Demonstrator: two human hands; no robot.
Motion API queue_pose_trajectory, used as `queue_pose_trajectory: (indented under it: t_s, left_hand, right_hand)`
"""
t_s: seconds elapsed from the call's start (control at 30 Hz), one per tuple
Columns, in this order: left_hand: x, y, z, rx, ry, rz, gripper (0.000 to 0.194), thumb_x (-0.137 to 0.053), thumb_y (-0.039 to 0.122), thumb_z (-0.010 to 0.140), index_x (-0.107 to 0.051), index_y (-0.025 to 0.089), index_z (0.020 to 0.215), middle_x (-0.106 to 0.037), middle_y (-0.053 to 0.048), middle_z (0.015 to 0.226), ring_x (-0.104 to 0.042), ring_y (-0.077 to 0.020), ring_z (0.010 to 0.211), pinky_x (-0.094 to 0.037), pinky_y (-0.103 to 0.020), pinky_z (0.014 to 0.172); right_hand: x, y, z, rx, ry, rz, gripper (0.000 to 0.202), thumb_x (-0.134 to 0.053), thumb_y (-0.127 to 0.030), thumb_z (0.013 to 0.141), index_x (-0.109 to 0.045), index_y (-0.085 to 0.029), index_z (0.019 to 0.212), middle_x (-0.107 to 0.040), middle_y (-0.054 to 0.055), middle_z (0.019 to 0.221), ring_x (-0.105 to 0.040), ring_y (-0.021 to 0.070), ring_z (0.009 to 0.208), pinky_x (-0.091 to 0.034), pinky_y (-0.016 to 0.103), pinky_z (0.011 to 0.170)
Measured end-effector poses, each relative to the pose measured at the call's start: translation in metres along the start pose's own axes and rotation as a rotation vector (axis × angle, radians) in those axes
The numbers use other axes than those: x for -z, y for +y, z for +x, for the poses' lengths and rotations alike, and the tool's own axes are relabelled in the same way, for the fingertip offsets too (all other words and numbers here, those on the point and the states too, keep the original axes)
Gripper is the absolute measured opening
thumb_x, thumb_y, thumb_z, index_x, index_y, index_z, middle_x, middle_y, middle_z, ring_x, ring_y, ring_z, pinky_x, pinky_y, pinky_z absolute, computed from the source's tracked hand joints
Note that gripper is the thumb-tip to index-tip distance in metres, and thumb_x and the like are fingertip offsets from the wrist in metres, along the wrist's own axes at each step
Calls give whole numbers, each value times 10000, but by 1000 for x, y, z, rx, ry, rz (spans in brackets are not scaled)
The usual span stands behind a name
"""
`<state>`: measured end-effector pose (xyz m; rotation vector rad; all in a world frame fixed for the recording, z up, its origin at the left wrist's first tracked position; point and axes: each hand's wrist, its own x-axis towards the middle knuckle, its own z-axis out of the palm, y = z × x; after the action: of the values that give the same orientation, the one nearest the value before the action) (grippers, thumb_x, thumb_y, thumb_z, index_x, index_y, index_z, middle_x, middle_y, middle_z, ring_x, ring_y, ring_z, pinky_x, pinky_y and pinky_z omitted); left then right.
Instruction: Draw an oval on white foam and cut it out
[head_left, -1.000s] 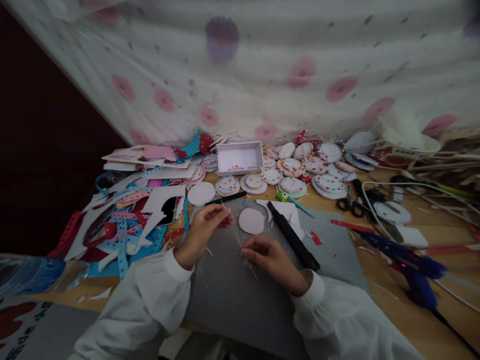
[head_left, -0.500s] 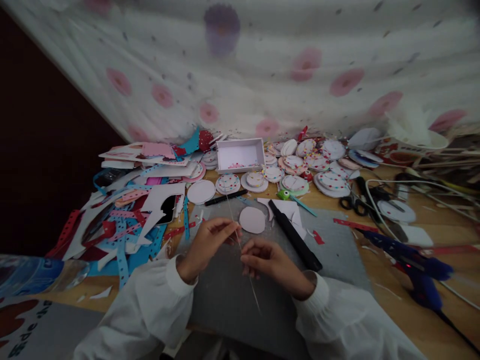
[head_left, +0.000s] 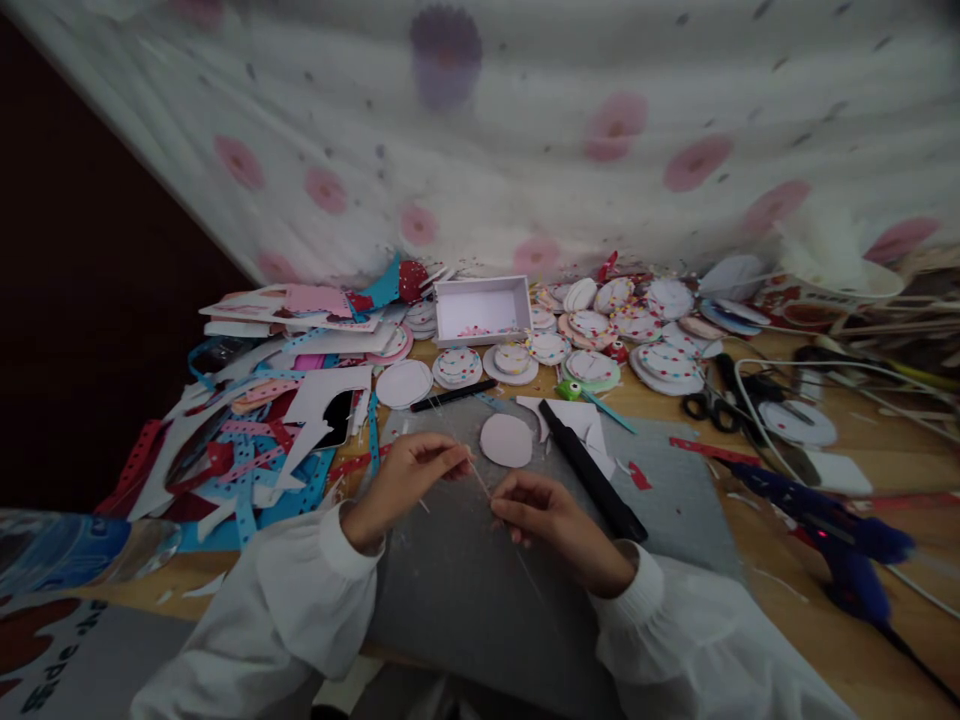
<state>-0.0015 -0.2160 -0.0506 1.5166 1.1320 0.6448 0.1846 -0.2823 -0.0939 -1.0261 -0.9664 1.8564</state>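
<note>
A thin pale thread [head_left: 481, 479] stretches slantwise across the short gap between my hands. My left hand [head_left: 412, 482] pinches its upper end between thumb and fingertips. The lower end is in the closed fingers of my right hand [head_left: 553, 518], and a faint tail trails below them. Both hands hover over a grey mat [head_left: 480, 610]. Just beyond the fingers, a round white paper disc [head_left: 506, 441] lies flat on the mat. To its right a long black tool [head_left: 592, 472] rests at a slant, partly over white paper [head_left: 592, 420].
Stacked paper discs with coloured dots [head_left: 585, 370] line the back, beside a white open box [head_left: 482, 310]. Coloured paper scraps [head_left: 262, 430] pile up at left near a plastic bottle [head_left: 75, 548]. At right are scissors [head_left: 709, 410] and a blue glue gun [head_left: 840, 535].
My hands have drawn slightly apart, the left one shifting left. The long thread end that stuck up beyond my left hand no longer shows there.
</note>
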Motion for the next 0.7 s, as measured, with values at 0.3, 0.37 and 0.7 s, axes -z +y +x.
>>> queue_pose_trajectory:
  t_s: [0.3,0.37,0.7]
  left_hand:
    - [5,7,-4,-22,-23,14,258,-654,398,784,-699,168,676,-676,-38,668,-615,-149,668,-477,-243,646]
    - [4,8,-5,-3,23,-33,238,-673,393,769,-710,169,698,-681,-40,680,-621,-156,679,-482,-247,649]
    - [23,36,5,-101,146,-146,234,-671,374,806,-715,146,779,-683,-47,744,-623,-135,677,-500,-236,647]
  right_hand:
    - [1,1,0,14,-37,-35,360,-739,-488,720,-572,-170,742,-556,-43,635,-463,51,493,-354,194,467]
    - [1,0,1,37,-48,-78,376,-722,-513,729,-562,-173,745,-549,-43,640,-457,53,481,-346,198,451]
    - [7,0,2,165,-62,-192,369,-677,-528,774,-544,-184,756,-482,-47,636,-452,78,534,-377,223,498]
